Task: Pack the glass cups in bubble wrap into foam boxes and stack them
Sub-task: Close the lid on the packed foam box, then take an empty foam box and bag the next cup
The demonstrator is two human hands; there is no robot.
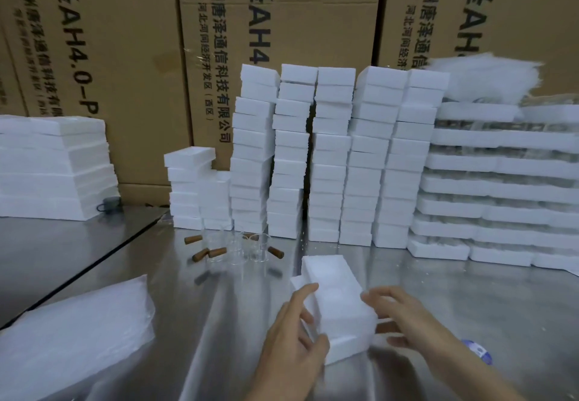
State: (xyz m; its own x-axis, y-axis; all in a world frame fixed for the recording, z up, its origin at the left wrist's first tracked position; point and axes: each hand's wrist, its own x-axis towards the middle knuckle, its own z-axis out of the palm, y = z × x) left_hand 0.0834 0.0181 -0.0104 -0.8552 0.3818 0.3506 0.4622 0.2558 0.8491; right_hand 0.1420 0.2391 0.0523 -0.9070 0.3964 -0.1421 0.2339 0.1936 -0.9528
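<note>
Glaring white rectangular foam box (340,302)

Only two bare hands and forearms in view, coming in over the near edge of the table (470,291). Bare left hand (291,338), seen from the back, with slim fingers. Bare left forearm (282,383), uncovered down to the bottom of the view. Bare right hand (399,316), long fingers softened by blur. Bare right forearm (466,372), slender, uncovered all the way to the lower right.
</note>
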